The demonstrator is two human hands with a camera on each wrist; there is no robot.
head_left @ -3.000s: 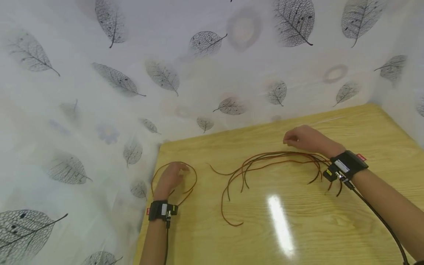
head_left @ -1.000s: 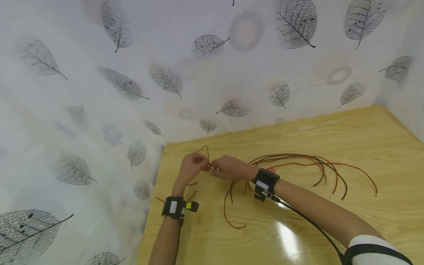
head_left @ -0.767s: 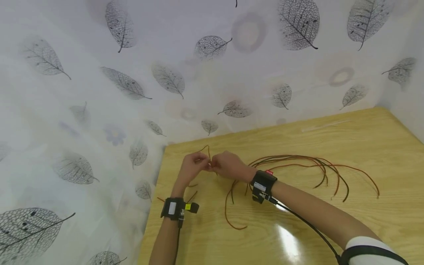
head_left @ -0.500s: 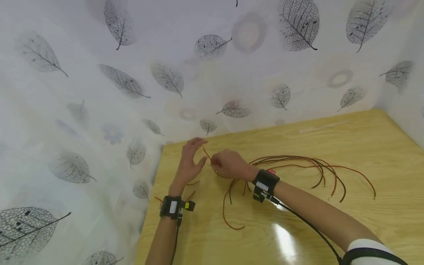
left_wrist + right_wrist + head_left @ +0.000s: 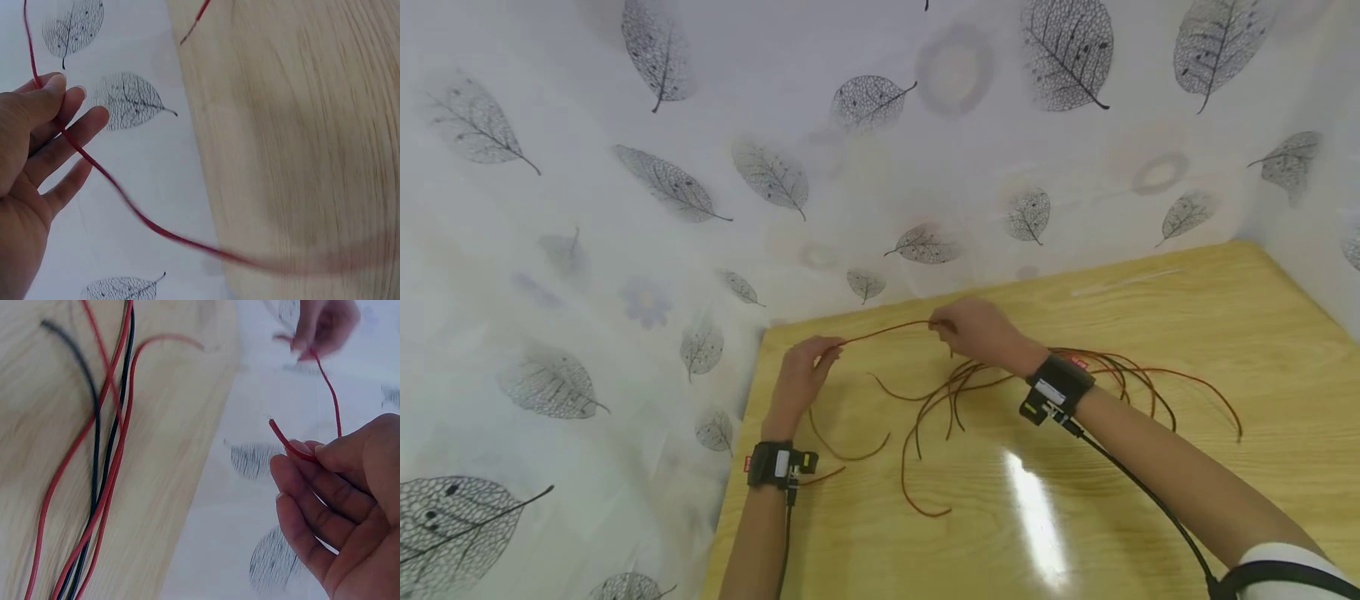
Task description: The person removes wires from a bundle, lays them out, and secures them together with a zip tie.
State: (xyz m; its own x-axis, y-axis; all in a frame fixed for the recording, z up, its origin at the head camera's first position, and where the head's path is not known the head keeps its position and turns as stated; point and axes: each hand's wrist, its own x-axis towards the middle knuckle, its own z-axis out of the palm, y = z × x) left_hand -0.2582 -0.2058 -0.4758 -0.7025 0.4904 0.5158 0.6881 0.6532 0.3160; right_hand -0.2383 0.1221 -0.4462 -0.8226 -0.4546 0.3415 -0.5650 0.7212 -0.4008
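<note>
Pinching red wire [image 5: 147,220], left hand [image 5: 793,383], right hand [image 5: 983,335], near table's far edge [image 5: 850,315]

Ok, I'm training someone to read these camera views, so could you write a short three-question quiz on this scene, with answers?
1. Multiple choice: what runs between the left hand and the right hand?
A) a black wire
B) a red wire
C) nothing

2. True or false: the right hand holds no wire.

3. Short answer: in the right wrist view, which two colours are the bunched wires lying on the table?

Key:
1. B
2. False; it pinches the red wire.
3. Red and black.
</note>
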